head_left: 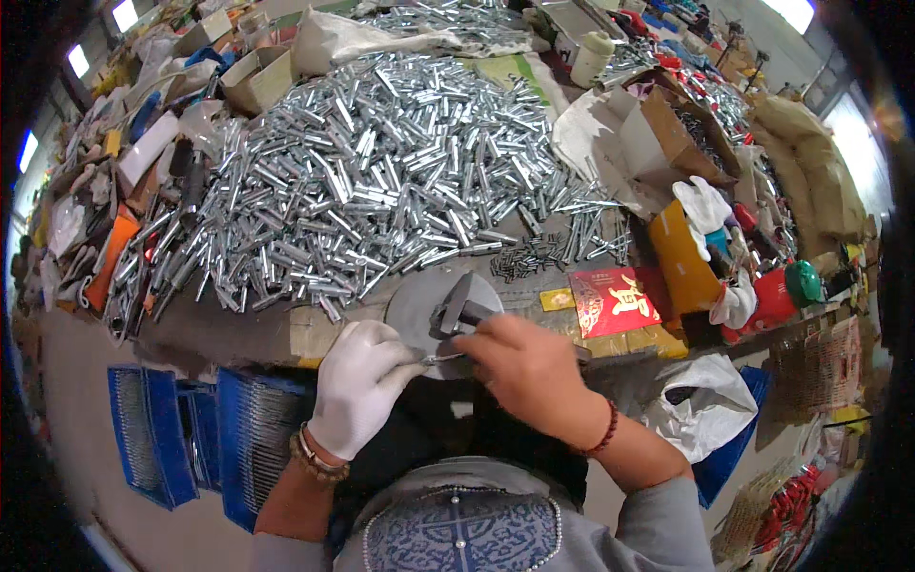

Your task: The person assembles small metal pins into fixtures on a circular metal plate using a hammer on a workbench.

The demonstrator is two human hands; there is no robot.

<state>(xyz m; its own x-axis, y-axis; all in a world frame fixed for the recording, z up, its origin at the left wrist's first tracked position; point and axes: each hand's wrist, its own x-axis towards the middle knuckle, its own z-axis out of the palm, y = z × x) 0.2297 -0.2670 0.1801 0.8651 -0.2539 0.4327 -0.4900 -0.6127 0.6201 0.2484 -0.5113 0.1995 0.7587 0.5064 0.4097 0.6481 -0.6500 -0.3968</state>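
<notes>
left hand (white knit glove) pinches a thin metal pin just before the round grey disc | bare right hand curled closed, touching the pin, beside the disc's dark angular clamp | shiny tube heap behind disc

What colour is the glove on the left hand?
White. The glove on the left hand shows plainly in the head view; the right hand is bare.

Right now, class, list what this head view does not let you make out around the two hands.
- The small metal piece between the hands: too small, mostly covered by the right hand.
- Fingertips of the gloved left hand: curled under.
- The round grey plate: near part hidden by both hands.
- Blue crates: contents blurred.
</notes>
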